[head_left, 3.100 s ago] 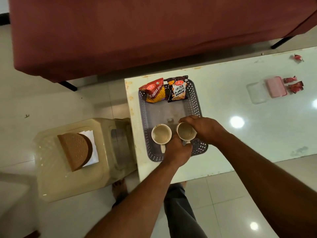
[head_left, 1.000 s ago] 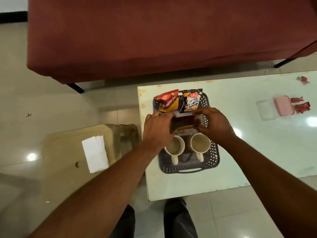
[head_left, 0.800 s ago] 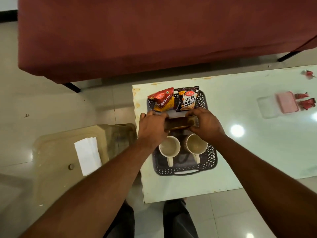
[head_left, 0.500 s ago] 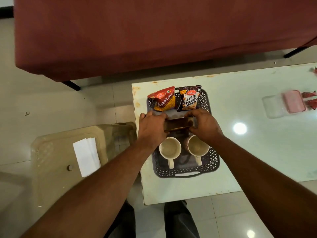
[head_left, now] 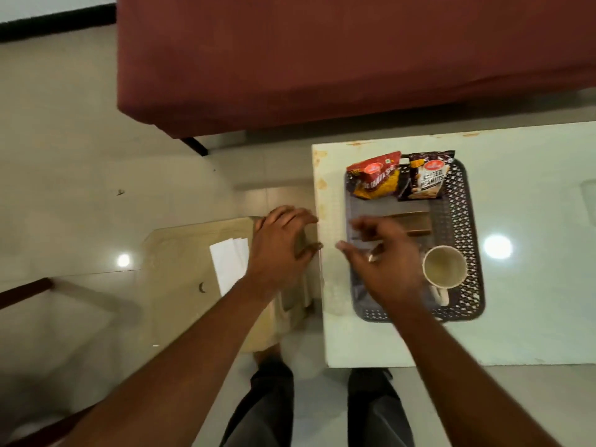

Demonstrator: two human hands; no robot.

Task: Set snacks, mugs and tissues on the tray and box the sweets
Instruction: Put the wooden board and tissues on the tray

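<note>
A dark perforated tray [head_left: 459,208] lies on the white table [head_left: 532,285]. At its far end rest a red snack packet [head_left: 374,180] and a salted peanuts packet [head_left: 425,177]. A brown holder [head_left: 414,222] stands across the tray's middle. One cream mug [head_left: 445,266] shows at the tray's near right; the second mug is hidden under my right hand [head_left: 383,262], which hovers open over the tray's left side. My left hand [head_left: 280,243] is open, fingers spread, above the stool next to the white tissues [head_left: 229,262].
A beige plastic stool [head_left: 183,285] stands left of the table, touching its edge. A maroon-covered bed or sofa [head_left: 322,59] fills the far side. A dark wooden rail [head_left: 22,291] crosses the lower left. My legs show below the table's near edge.
Both hands have let go of the brown holder, which now stands on the tray. Both hands moved left, the left one out over the stool near the tissues. The view swung left.
</note>
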